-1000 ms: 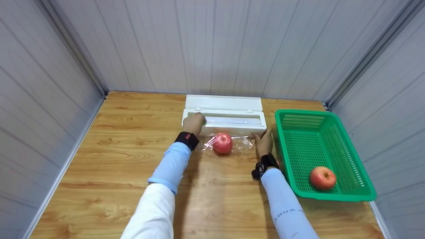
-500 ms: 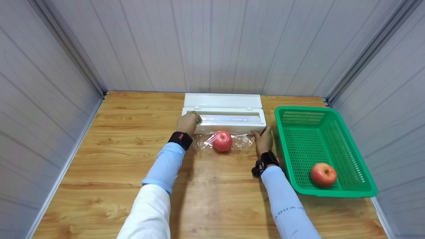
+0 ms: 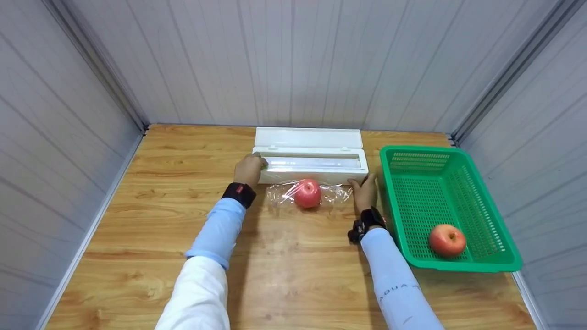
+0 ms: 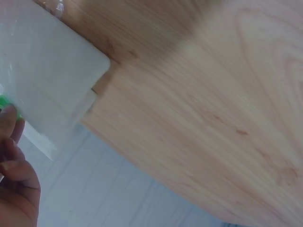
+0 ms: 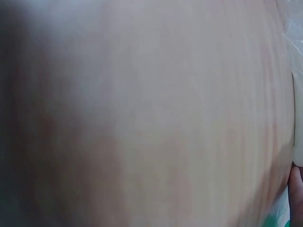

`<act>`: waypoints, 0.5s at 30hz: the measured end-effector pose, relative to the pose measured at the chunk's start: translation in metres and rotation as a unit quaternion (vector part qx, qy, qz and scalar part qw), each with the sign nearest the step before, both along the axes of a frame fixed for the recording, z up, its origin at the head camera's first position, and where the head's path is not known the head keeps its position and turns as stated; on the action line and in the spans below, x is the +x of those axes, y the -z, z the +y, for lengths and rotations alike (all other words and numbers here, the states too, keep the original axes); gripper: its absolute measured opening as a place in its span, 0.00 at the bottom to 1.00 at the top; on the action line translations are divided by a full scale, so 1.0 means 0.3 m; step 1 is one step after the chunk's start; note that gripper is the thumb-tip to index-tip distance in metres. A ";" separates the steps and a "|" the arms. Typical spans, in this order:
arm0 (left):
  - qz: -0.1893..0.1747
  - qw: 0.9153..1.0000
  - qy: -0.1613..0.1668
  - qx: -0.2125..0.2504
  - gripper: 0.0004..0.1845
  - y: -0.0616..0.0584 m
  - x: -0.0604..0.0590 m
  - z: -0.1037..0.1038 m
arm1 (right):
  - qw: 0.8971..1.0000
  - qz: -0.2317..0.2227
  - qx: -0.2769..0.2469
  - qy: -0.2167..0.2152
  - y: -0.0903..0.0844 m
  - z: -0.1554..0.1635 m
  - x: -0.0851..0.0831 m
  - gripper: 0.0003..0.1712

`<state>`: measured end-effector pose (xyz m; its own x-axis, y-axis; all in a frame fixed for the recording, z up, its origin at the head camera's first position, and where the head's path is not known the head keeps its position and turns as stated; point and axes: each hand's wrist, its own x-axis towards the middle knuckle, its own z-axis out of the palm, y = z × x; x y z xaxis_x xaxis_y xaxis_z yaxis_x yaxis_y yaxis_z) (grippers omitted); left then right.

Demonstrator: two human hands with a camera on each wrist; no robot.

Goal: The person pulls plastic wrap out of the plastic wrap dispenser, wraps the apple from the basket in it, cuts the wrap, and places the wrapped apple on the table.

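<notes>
Right sleeve (image 3: 398, 293) print: "AQUA"; rest hidden.

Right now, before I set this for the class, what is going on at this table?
A person is working with cling film and an apple. The apple sits on a sheet of film pulled out in front of the open white dispenser. The left hand is at the dispenser's left end, fingers on a small green part. The right hand rests on the table at the film's right edge. A second apple lies in the green basket.
</notes>
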<state>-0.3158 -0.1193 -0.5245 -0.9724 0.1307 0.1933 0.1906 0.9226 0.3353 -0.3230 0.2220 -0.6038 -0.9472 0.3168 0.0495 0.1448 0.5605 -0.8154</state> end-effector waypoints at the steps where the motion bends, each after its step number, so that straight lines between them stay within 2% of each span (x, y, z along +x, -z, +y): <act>1: 0.003 1.000 0.002 0.000 0.12 0.000 0.000 0.002 | 1.000 0.000 0.000 -0.001 0.000 0.000 0.000 0.31; 15: 0.015 1.000 0.019 -0.008 0.12 0.004 0.003 -0.028 | 1.000 0.005 0.006 0.001 0.001 -0.009 0.002 0.31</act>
<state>-0.3149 -0.1278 -0.5256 -0.9605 0.1709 0.2194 0.2355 0.9194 0.3149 -0.3223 0.2192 -0.6040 -0.9457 0.3189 0.0627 0.1385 0.5701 -0.8098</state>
